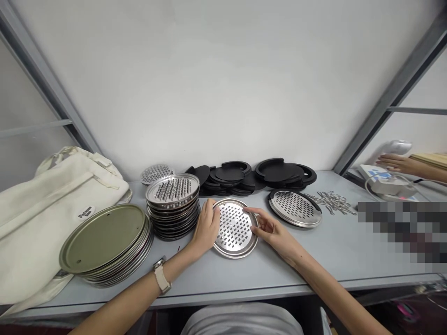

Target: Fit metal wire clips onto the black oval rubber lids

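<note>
A round metal grater disc (233, 229) is between my two hands, near the middle of the grey table. My left hand (206, 227) grips its left rim, fingers together. On the right rim, my right hand (270, 230) has its thumb and forefinger on the disc, the other fingers curled. Just left of my left hand stands a tall stack of grater discs (172, 204), with a bright perforated one on top. To the right of my right hand, more grater discs (296, 208) lie with a black rim piece around their edge.
Black plastic rings and discs (228, 173) lie along the wall. Metal wire clips (333, 201) are at the right. Olive-topped round plates (104, 238) and a cream bag (63, 195) occupy the left. Another person's hand (394, 163) is beyond the right frame post.
</note>
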A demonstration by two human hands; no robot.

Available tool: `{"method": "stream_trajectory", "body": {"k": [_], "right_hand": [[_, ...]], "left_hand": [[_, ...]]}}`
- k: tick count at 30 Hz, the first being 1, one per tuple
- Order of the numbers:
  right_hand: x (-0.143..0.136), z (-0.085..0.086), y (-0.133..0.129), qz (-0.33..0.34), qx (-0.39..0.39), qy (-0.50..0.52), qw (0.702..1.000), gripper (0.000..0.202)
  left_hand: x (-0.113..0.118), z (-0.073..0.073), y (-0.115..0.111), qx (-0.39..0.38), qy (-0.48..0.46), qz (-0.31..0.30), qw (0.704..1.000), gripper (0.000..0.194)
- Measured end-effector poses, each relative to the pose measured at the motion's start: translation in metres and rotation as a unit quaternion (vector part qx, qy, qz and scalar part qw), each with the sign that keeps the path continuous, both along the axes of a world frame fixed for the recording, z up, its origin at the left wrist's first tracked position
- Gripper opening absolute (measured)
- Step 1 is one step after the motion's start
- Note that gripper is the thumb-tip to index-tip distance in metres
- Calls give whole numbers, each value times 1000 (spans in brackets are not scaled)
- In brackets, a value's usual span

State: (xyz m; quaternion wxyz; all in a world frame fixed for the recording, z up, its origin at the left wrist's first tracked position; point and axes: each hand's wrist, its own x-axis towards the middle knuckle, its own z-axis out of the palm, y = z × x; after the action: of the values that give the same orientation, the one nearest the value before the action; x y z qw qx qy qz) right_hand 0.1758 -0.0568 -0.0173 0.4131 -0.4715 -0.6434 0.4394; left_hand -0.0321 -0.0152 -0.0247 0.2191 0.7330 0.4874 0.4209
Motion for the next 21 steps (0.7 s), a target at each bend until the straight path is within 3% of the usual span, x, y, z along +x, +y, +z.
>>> {"method": "stream_trajectory", "body": {"k": [15,21], "right_hand": [[-1,4,0,-17,-16,-17,1000,38],[-4,7,-1,-1,-16,23,1000,40]], "left_hand": [[0,-6,6,-6,4,13,1000,12],[1,-3,4,-7,5,10,1000,10]]}}
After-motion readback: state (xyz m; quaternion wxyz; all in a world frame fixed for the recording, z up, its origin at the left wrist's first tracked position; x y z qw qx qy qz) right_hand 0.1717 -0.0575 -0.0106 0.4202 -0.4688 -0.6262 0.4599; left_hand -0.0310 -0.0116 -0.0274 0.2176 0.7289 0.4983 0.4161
